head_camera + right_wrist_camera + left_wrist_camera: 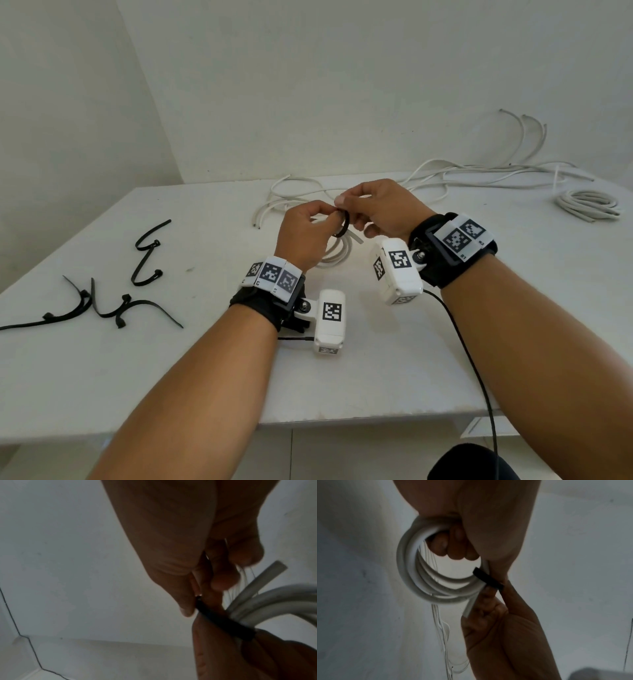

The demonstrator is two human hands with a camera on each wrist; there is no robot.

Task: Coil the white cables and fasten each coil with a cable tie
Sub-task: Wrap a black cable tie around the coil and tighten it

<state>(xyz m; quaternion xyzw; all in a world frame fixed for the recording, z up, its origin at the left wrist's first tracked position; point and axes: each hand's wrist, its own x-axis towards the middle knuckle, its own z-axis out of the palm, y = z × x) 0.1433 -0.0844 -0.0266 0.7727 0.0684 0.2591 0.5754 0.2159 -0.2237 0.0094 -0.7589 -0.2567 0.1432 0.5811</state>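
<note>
Over the middle of the table, my left hand holds a small coil of white cable, its fingers curled through the coil. A black cable tie loops around the coil's strands. My right hand pinches the tie between thumb and fingers, right against the left thumb. One cut cable end sticks out of the coil beside the tie. The tie's head is hidden between the fingers.
Several spare black cable ties lie on the left of the white table. Loose white cables sprawl along the back, some climbing the wall. Another white coil lies at the far right. A black cord trails from my right wrist.
</note>
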